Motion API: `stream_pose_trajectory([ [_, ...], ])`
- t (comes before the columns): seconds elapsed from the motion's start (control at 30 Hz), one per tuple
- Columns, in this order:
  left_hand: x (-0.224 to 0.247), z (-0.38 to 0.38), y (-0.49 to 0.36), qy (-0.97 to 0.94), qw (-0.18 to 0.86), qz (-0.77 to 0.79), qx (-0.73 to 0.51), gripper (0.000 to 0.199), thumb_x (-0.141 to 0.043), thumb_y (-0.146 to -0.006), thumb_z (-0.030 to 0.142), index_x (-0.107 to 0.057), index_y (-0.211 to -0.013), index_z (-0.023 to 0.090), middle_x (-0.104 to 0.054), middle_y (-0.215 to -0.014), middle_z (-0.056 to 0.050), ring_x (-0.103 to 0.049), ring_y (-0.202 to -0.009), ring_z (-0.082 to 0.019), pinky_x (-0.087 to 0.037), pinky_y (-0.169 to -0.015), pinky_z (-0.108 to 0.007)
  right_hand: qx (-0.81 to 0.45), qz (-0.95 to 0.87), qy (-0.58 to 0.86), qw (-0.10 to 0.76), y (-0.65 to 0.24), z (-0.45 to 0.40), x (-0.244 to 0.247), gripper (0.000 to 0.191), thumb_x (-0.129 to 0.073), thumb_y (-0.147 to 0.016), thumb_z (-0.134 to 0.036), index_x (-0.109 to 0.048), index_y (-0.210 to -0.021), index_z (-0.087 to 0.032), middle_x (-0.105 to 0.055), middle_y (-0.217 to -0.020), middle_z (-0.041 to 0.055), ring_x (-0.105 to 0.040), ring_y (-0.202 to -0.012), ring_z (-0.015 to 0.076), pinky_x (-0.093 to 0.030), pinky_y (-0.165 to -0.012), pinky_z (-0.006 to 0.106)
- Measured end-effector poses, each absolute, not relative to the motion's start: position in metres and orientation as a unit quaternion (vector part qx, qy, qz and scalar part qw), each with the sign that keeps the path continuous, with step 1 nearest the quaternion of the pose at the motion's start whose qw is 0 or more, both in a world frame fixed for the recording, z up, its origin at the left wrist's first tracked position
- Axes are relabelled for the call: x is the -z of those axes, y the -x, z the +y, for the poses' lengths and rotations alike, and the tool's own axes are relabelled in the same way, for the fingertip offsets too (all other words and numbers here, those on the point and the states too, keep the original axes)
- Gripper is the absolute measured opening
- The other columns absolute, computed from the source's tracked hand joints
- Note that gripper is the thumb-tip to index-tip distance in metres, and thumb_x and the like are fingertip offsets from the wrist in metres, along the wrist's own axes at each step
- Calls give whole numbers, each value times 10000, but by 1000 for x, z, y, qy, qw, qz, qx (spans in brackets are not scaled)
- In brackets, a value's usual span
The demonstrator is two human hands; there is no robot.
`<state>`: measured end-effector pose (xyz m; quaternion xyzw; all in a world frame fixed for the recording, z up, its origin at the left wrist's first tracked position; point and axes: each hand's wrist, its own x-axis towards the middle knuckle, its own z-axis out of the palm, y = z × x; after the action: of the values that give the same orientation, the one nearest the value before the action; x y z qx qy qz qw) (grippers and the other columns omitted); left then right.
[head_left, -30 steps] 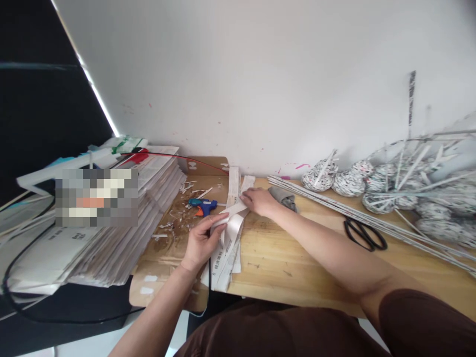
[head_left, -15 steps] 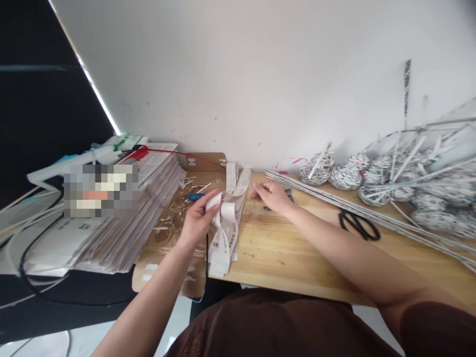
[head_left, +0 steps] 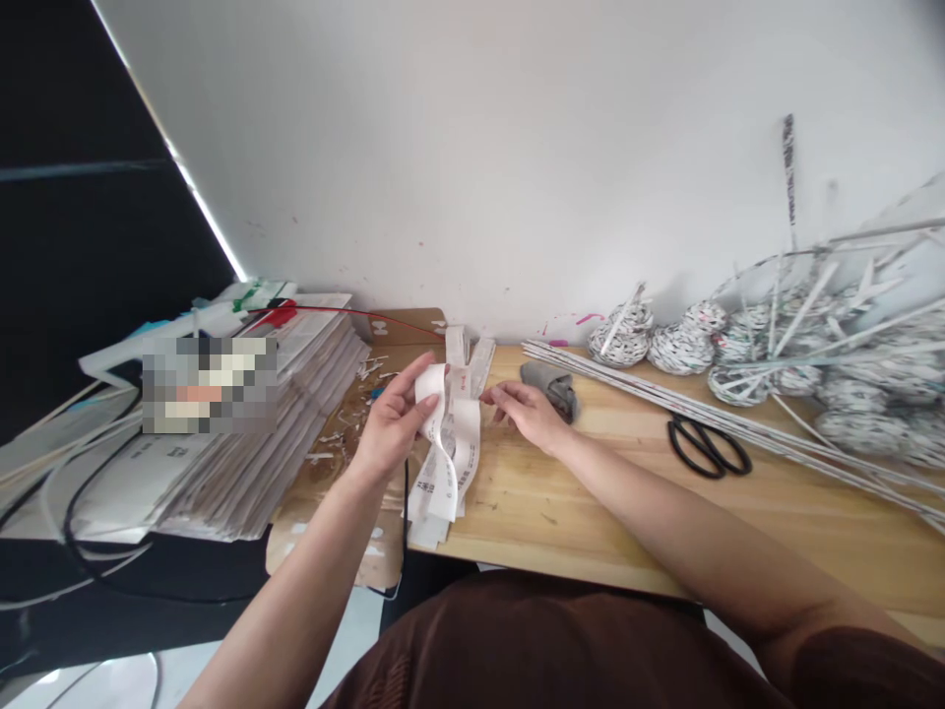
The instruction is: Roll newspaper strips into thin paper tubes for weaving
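My left hand [head_left: 391, 421] pinches a curled white paper strip [head_left: 431, 399] with printed characters, which loops and hangs down over other strips. Just right of it, my right hand [head_left: 526, 412] has its thumb and fingertips drawn together at the strip's edge; whether paper is between them is too small to tell. More printed strips [head_left: 429, 530] lie beneath on the wooden table. A crumpled grey cloth [head_left: 547, 386] sits behind my right hand.
Stacked paper [head_left: 243, 453] stands at the left beside cables. Paper scraps litter a cardboard sheet [head_left: 295, 561]. At right lie long paper rods [head_left: 635, 389], black-handled scissors [head_left: 709, 448] and woven paper balls [head_left: 683, 347].
My left hand has lifted the looped strip slightly toward me. My right hand has moved down and left, closer to the strip, and the grey cloth shows more.
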<state>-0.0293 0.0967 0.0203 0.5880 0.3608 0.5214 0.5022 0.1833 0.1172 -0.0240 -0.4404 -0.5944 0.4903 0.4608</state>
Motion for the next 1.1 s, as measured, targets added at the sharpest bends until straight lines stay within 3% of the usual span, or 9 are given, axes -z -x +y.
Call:
stream_pose_trajectory([
  [0.2,-21,100,21,-606,470,354,-535,699,-643,-833,340,-345,-1464,313,-592,-1334,-111,-682,-832,-178,-528,-583,-236,-292,-786,335,430,-185,92,19,355,-595,-880,-405,-662,-1175,-218,-615,-1193,102,-588,-1093,208,-463,-947,351],
  [0.3,-29,100,20,-598,478,338,-547,719,-651,-834,317,-320,-1472,329,-591,-1337,-102,-676,-925,-195,-543,-655,-249,-255,-812,325,413,-186,91,24,347,-613,-871,-402,-667,-1162,-219,-602,-1203,109,-565,-1147,216,-423,-1009,363],
  [0.4,-44,93,19,-587,489,317,-562,719,-665,-827,291,-334,-1462,360,-584,-1349,-76,-656,-1001,-204,-553,-768,-292,-253,-803,346,414,-186,97,35,240,-584,-893,-391,-717,-988,-214,-659,-1036,86,-586,-1091,207,-438,-979,353],
  [0.5,-63,81,17,-569,518,290,-569,733,-687,-811,261,-351,-1448,397,-587,-1345,-58,-668,-927,-196,-560,-731,-297,-257,-789,365,422,-185,102,42,215,-605,-871,-401,-696,-872,-207,-671,-921,63,-606,-1001,201,-456,-933,353],
  [0.67,-80,65,17,-528,583,253,-563,734,-718,-771,171,-424,-1409,386,-634,-1254,-59,-628,-635,-113,-487,-492,-194,-350,-624,506,482,-186,110,39,461,-733,-713,-468,-544,-1033,-194,-642,-1030,69,-591,-637,121,-510,-624,285],
  [0.8,-79,56,19,-511,624,243,-539,713,-706,-751,116,-476,-1369,387,-659,-1153,-38,-566,-511,-62,-451,-414,-156,-473,-512,495,519,-189,119,34,637,-752,-680,-434,-466,-1209,-223,-602,-1192,90,-531,-463,56,-453,-427,231],
  [0.87,-78,52,21,-517,627,243,-530,709,-700,-754,116,-476,-1373,380,-668,-1110,-36,-613,-576,-86,-500,-472,-170,-525,-491,472,510,-190,121,32,501,-699,-731,-431,-539,-1147,-201,-674,-932,37,-485,-382,55,-353,-335,200],
  [0.97,-80,50,26,-526,626,224,-531,705,-680,-767,91,-469,-1384,359,-679,-1086,-41,-595,-568,-68,-492,-487,-156,-557,-471,461,505,-192,123,31,271,-576,-819,-409,-634,-905,-159,-548,-524,-39,-455,-333,75,-261,-304,177],
  [1.1,-89,53,34,-498,624,189,-572,624,-607,-800,36,-511,-1350,313,-681,-1079,-31,-435,-426,-8,-416,-408,-134,-563,-448,467,514,-196,126,33,202,-577,-801,-334,-661,-832,-153,-548,-499,-29,-495,-372,84,-271,-319,164],
])
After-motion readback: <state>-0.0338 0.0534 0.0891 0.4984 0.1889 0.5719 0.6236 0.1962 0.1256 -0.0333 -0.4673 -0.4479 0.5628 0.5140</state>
